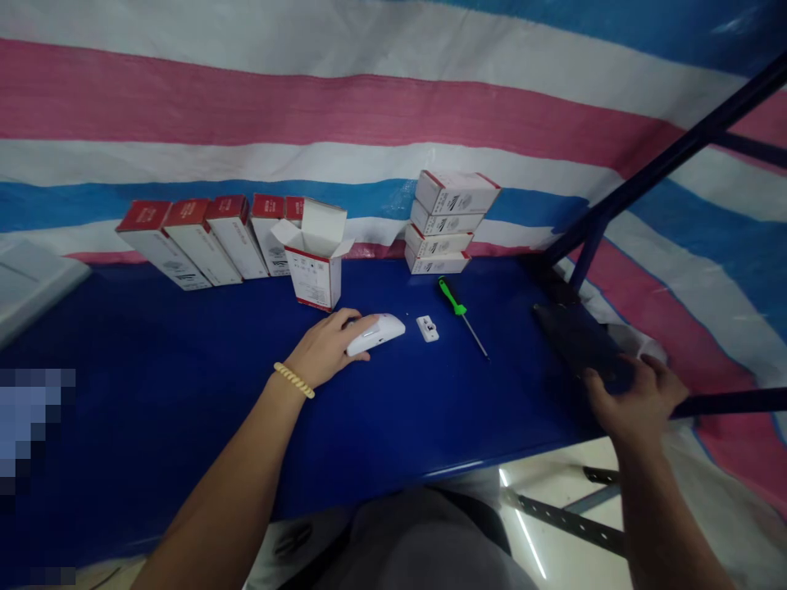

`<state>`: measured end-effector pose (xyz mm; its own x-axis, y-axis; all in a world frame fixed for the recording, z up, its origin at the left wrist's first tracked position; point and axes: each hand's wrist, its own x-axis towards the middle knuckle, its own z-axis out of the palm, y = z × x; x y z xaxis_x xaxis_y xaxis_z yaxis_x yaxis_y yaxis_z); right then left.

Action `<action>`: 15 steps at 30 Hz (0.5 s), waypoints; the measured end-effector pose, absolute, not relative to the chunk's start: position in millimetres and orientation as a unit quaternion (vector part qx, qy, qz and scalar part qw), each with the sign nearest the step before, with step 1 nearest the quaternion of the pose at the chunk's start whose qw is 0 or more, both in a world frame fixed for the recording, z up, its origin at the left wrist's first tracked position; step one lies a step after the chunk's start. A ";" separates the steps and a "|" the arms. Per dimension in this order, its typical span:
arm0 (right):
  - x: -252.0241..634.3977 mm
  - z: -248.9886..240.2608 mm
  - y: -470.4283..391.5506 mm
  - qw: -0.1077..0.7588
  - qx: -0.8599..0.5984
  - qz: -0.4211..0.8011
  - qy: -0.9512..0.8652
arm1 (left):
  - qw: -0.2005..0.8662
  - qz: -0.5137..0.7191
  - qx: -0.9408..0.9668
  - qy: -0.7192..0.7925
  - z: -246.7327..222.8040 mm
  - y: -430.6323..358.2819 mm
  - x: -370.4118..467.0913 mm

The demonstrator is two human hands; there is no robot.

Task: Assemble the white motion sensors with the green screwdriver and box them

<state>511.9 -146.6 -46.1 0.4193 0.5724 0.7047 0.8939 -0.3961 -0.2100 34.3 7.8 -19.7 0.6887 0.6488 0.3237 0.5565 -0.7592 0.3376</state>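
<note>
My left hand (332, 348) is closed around a white, rounded plastic device (382, 331), held low over the blue table with the thumb along its side. Just right of the device lies a small white plastic bracket (427, 329). Beyond that is a screwdriver (462, 315) with a green and black handle, its tip towards me. At the table's right end, my right hand (643, 401) grips the near edge of a dark flat object (578, 340), thumb on one side and fingers on the other. What this object is, I cannot make out.
An opened white and red box (313, 266) stands behind my left hand. Several closed boxes (200, 242) are lined up to its left, and more are stacked (452, 221) at the back. A blue metal frame (590, 246) rises at the right. Striped sheeting (307, 106) hangs behind.
</note>
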 end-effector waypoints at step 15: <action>528.6 -56.3 -166.9 0.285 -0.866 -0.082 -0.403 | 0.072 0.197 0.889 0.408 -4.4 -20.7 18.4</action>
